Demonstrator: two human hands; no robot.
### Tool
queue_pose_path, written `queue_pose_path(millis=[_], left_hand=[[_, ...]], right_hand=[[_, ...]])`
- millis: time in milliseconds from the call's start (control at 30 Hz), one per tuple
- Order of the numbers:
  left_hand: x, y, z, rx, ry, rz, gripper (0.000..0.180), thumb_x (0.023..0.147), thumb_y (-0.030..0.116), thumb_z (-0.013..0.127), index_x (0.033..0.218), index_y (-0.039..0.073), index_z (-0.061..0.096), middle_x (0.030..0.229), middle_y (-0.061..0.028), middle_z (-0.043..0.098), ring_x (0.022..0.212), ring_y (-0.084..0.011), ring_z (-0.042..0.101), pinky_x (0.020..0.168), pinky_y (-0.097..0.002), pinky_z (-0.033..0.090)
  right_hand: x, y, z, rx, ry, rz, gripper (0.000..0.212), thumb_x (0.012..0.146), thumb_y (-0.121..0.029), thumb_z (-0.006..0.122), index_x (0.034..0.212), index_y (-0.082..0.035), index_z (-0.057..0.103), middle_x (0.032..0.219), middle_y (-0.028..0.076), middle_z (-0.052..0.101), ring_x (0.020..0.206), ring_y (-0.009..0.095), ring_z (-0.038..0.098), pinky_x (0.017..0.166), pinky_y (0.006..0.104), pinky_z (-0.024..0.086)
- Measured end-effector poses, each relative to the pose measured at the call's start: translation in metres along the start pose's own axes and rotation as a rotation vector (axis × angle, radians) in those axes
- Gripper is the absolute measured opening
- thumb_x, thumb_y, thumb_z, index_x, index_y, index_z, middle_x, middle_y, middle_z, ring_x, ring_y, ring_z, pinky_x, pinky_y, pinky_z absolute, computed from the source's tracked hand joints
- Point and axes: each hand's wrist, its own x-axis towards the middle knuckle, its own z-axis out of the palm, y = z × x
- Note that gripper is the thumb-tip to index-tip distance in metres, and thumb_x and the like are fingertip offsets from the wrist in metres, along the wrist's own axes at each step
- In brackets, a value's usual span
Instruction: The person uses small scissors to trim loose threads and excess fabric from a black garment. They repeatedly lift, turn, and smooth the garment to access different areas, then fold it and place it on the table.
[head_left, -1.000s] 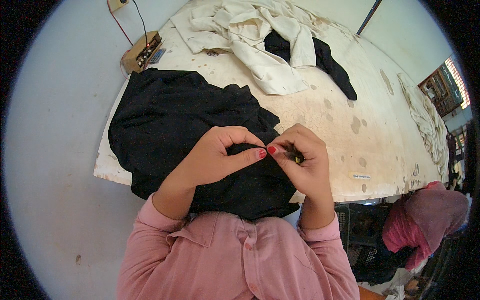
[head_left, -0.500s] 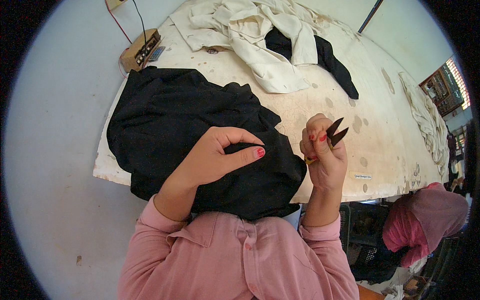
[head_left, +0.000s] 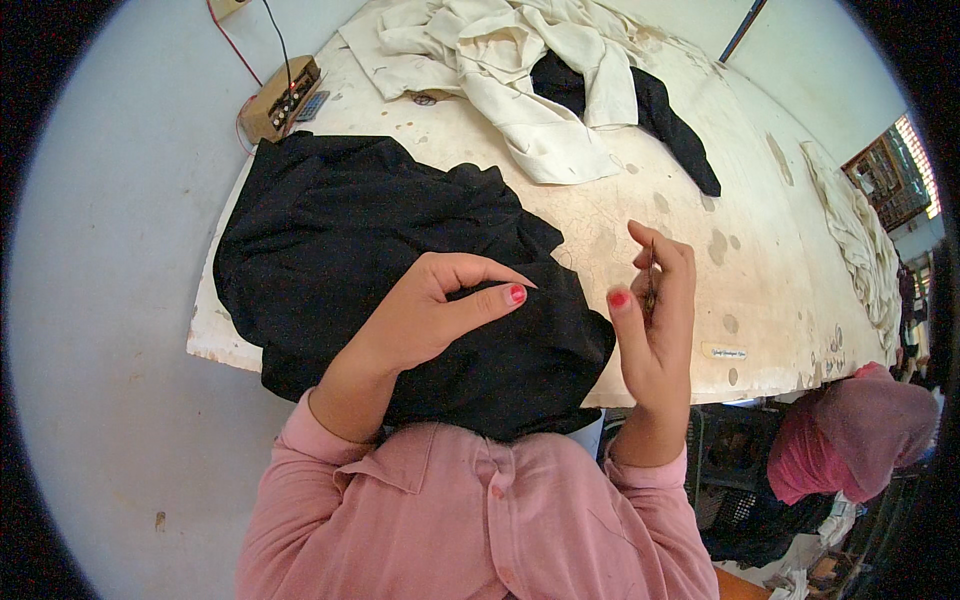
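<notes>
A heap of black cloth (head_left: 330, 240) lies bunched at the table's near left and hangs over the front edge against my shirt. Over its right part, my left hand (head_left: 420, 310) is closed, thumb and forefinger pinched on a bit of the cloth. To the right, my right hand (head_left: 660, 310) is raised just past the heap's edge, its thumb spread away from the curled fingers. Small thread snips (head_left: 652, 278) lie against that palm, seen nearly edge-on; the fingers partly hide them.
Cream garments (head_left: 520, 90) lie across the far side of the stained table (head_left: 740, 260), with a black piece (head_left: 675, 130) beneath. A brown box with cables (head_left: 283, 100) sits at the far left corner. At lower right is a person in a pink head covering (head_left: 845, 440). More cream cloth (head_left: 850, 230) lies right.
My right hand has opened its thumb away from the fingers and turned, so the snips' blades no longer stick out beyond the thumb. My left hand has hardly moved.
</notes>
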Motion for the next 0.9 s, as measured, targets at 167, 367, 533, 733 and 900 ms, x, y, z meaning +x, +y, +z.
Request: queue_pose_path(millis=[167,367,533,733,900], left_hand=[[0.001,0.0,0.0,-0.013,0.006,0.0,0.019,0.088,0.013,0.066,0.1,-0.001,0.07,0.087,-0.0026,0.068,0.081,-0.0056,0.058,0.072,-0.0208,0.046],[0.002,0.0,0.002,0.014,0.016,0.02,0.018,0.088,0.013,0.066,0.099,-0.001,0.07,0.085,-0.0019,0.068,0.079,-0.0048,0.057,0.071,-0.0206,0.046],[0.002,-0.001,0.005,0.08,0.031,0.096,0.018,0.088,0.012,0.065,0.098,-0.002,0.069,0.085,-0.0026,0.068,0.079,-0.0049,0.057,0.071,-0.0209,0.046],[0.001,0.002,0.008,0.062,0.02,0.068,0.018,0.088,0.011,0.064,0.099,-0.003,0.069,0.086,-0.0034,0.069,0.079,-0.0056,0.058,0.072,-0.0214,0.047],[0.001,0.002,0.008,-0.003,0.001,0.053,0.018,0.088,0.011,0.064,0.1,-0.003,0.069,0.087,-0.0032,0.069,0.08,-0.0051,0.058,0.073,-0.0208,0.046]], right_hand=[[-0.006,-0.028,-0.01,-0.198,-0.167,-0.139,0.046,0.083,-0.016,0.066,0.126,-0.004,0.057,0.093,0.013,0.058,0.065,0.027,0.057,0.06,0.0305,0.048],[-0.004,-0.036,-0.009,-0.415,-0.13,-0.255,0.045,0.074,-0.013,0.072,0.117,-0.006,0.063,0.08,0.006,0.061,0.064,0.021,0.057,0.055,0.0328,0.045],[0.002,-0.041,-0.003,-0.456,-0.123,-0.271,0.038,0.073,-0.008,0.072,0.11,-0.005,0.066,0.079,0.008,0.063,0.063,0.023,0.059,0.055,0.0326,0.045],[0.005,-0.04,-0.002,-0.428,-0.132,-0.28,0.033,0.072,-0.006,0.072,0.105,-0.005,0.068,0.076,0.01,0.063,0.063,0.024,0.059,0.055,0.0327,0.046],[0.005,-0.04,-0.001,-0.431,-0.136,-0.283,0.031,0.073,-0.006,0.071,0.103,-0.005,0.069,0.076,0.009,0.063,0.062,0.024,0.059,0.055,0.0328,0.046]])
